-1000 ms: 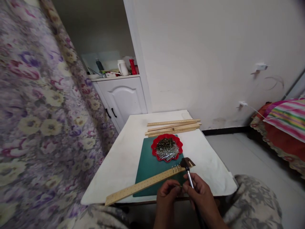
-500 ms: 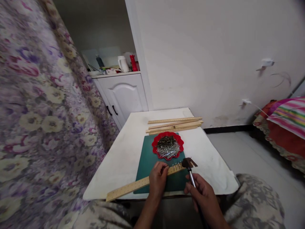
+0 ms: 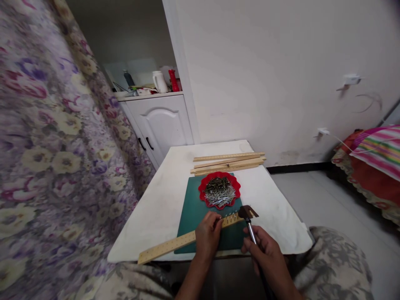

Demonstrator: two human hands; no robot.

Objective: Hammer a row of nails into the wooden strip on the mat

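A long wooden strip (image 3: 168,248) lies slantwise across a green mat (image 3: 193,212) on a white table (image 3: 162,200). Small nails stand in a row near its right end. My left hand (image 3: 208,235) rests on the strip with its fingers pinched at the nail row; what they pinch is too small to make out. My right hand (image 3: 265,252) is closed round the handle of a small hammer (image 3: 248,216), whose dark head sits at the strip's right end. Just behind stands a red scalloped dish (image 3: 219,191) heaped with nails.
Several wooden strips (image 3: 228,162) are stacked at the table's far edge by the white wall. A flowered curtain hangs on the left. A white cabinet (image 3: 159,125) with bottles on top stands behind. Striped bedding (image 3: 375,154) is on the right. My patterned trouser knee (image 3: 331,262) shows bottom right.
My left hand has moved from beside the hammer handle, off the table's front edge, forward onto the wooden strip at the nail row. The hammer has hardly moved.
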